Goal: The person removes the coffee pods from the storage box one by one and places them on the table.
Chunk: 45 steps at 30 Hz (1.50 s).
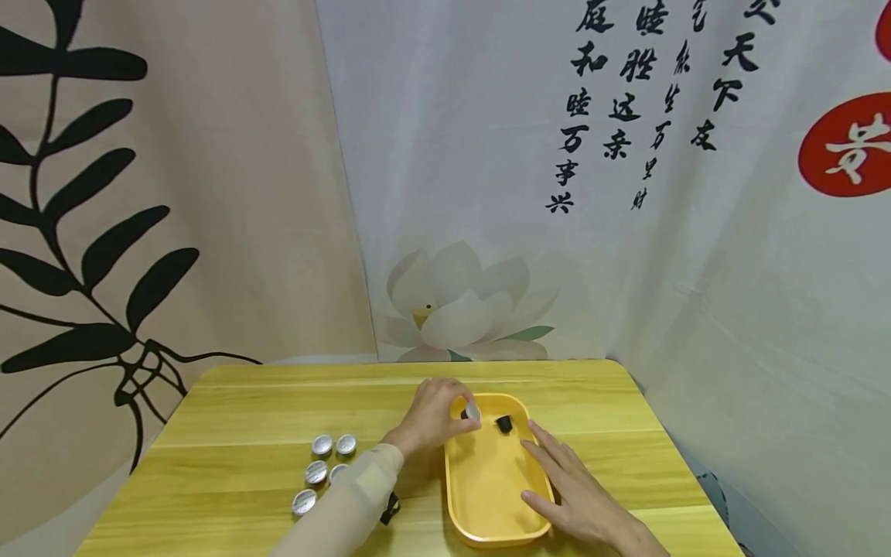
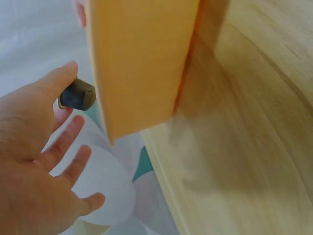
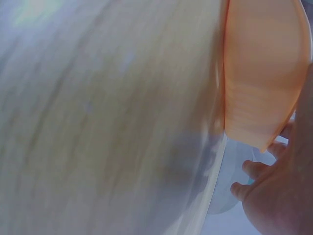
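My left hand (image 1: pixel 433 416) pinches a small dark knob-like piece (image 2: pixel 78 94) with a round silvery face between thumb and fingers. It holds the piece over the far left rim of the yellow tray (image 1: pixel 498 534); in the left wrist view the piece is right beside the tray's outer wall (image 2: pixel 142 63). Another small black piece (image 1: pixel 504 424) lies inside the tray near its far end. My right hand (image 1: pixel 579 495) rests along the tray's right rim, fingers spread and fairly straight. In the right wrist view its fingertips are at the tray wall (image 3: pixel 266 63).
Several round silver-topped pieces (image 1: pixel 316 473) stand on the wooden table (image 1: pixel 230 433) left of the tray, partly hidden by the left sleeve (image 1: pixel 355 495). A black item (image 1: pixel 390 508) shows beside that sleeve. A printed curtain (image 1: pixel 487 155) hangs behind the table.
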{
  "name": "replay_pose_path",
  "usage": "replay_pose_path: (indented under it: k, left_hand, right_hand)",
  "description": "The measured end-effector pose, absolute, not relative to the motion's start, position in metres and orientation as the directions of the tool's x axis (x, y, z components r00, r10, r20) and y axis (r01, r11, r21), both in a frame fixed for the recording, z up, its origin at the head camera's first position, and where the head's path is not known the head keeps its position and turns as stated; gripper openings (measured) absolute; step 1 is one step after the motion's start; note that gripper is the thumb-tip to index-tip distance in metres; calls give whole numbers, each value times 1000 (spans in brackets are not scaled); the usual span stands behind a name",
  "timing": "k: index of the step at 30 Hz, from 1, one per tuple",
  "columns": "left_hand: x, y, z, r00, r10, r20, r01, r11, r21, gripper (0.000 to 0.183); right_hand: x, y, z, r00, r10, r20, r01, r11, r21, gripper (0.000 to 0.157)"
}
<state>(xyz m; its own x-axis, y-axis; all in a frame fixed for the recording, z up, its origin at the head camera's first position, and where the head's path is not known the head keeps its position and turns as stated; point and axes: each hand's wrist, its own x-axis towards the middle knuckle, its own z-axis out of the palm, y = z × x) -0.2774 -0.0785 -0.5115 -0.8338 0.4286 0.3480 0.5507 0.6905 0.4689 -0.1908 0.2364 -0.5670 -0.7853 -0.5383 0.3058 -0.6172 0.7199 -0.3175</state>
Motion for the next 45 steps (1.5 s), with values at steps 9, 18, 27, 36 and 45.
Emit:
replay_pose_path:
  k: [9, 18, 27, 36, 45]
  left_hand:
    - [-268, -82, -496, -823, 417, 387, 569, 620, 540, 30]
    - [-255, -92, -477, -802, 453, 389, 594, 540, 596, 31]
    - [-245, -110, -467, -806, 447, 388, 587, 524, 617, 33]
    - [-235, -137, -465, -831, 412, 374, 555, 559, 616, 32]
    - [-226, -172, -469, -862, 353, 363, 506, 588, 631, 30]
  right_hand:
    - [-191, 235, -566, -773, -544, 326, -630, 717, -298, 69]
    - [-191, 235, -566, -775, -541, 326, -628, 718, -300, 69]
    - [-190, 235, -566, -785, -533, 317, -617, 717, -324, 70]
    - [-190, 236, -566, -795, -529, 297, -607, 709, -359, 70]
    - [-189, 235, -565, -804, -519, 289, -594, 714, -370, 70]
